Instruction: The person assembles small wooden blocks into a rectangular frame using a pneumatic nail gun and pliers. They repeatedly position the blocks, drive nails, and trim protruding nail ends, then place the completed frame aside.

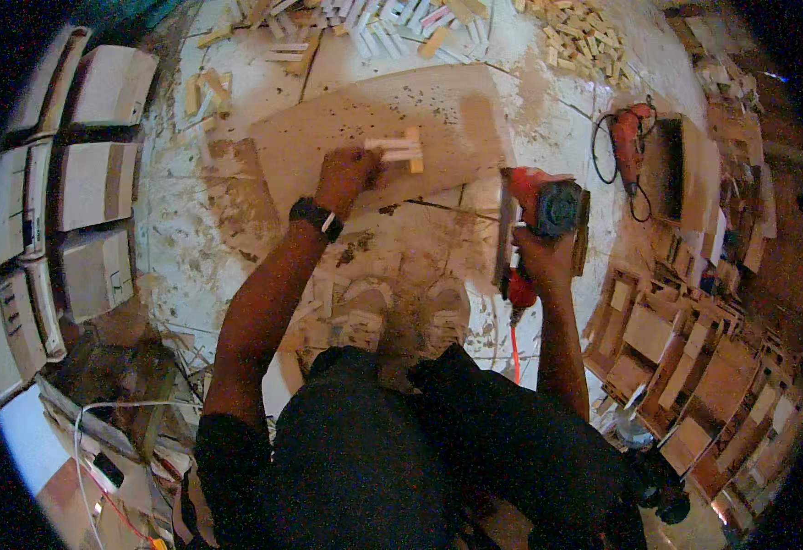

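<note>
The pale tiled floor (177,188), dusty and stained, takes up most of the view, with boxes (97,183) stacked from 9 to 10 o'clock and wooden scraps (653,330) heaped around 4 o'clock. At 12 o'clock lies a brown sheet (328,124) strewn with dark crumbs; beyond it, also at 12, is a loose heap of white strips (378,37), and at 1 o'clock a pile of yellow blocks (589,46). Between 2 and 3 o'clock the right hand (545,255) has its fingers wrapped around a red and black sander (528,191), or some like power tool. A second red tool (628,151) lies at 2 o'clock, its dark cord looped beside it. At 11 o'clock the left hand (351,172) has its fingers drawn together, seemingly clamped on the near end of the piece (399,149), though blur hides the exact contact. That piece, over the sheet at 12 o'clock, shows white strips meeting a yellow crosspart. Judging by this, the work looks partway: one piece is in hand and already appears joined, while many others lie about; which of those are finished and which are left, I cannot tell.
</note>
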The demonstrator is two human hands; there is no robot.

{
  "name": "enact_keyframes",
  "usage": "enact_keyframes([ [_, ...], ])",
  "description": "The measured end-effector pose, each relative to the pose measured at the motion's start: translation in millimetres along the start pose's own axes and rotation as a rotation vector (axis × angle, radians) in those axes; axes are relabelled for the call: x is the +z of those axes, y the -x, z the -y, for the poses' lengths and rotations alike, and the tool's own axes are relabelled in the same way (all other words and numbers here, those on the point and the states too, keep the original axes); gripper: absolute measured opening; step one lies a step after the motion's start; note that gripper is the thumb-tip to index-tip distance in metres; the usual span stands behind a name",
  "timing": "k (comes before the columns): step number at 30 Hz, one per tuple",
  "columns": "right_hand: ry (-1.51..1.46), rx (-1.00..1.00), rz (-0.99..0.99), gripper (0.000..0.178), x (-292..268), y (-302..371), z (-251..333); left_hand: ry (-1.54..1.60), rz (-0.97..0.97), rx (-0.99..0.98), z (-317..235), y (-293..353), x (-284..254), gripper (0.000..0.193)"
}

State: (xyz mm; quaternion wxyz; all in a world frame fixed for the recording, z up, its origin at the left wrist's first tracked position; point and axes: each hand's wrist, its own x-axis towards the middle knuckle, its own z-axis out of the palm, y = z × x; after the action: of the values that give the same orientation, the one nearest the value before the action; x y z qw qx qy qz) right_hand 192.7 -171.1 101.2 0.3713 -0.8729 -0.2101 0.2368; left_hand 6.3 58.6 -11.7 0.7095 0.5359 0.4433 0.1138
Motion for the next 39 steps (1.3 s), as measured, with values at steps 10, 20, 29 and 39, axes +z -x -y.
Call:
enact_keyframes([
  [10, -0.031, -0.02, 0.057, 0.038, -11, 12, -15, -0.134, -0.154, 0.547, -115, -32, -70, 0.025],
  [20, -0.01, 0.066, 0.132, 0.02, -41, 10, -9, -0.737, -0.987, 0.103, 115, 220, -115, 0.028],
  [29, -0.134, 0.04, 0.171, 0.017, -30, -8, -25, -0.973, -1.18, -0.359, 192, 271, -189, 0.029],
  [39, -0.334, 0.176, 0.138, 0.036, -41, 2, -34, -0.883, -0.899, 0.444, 59, 41, -198, 0.033],
])
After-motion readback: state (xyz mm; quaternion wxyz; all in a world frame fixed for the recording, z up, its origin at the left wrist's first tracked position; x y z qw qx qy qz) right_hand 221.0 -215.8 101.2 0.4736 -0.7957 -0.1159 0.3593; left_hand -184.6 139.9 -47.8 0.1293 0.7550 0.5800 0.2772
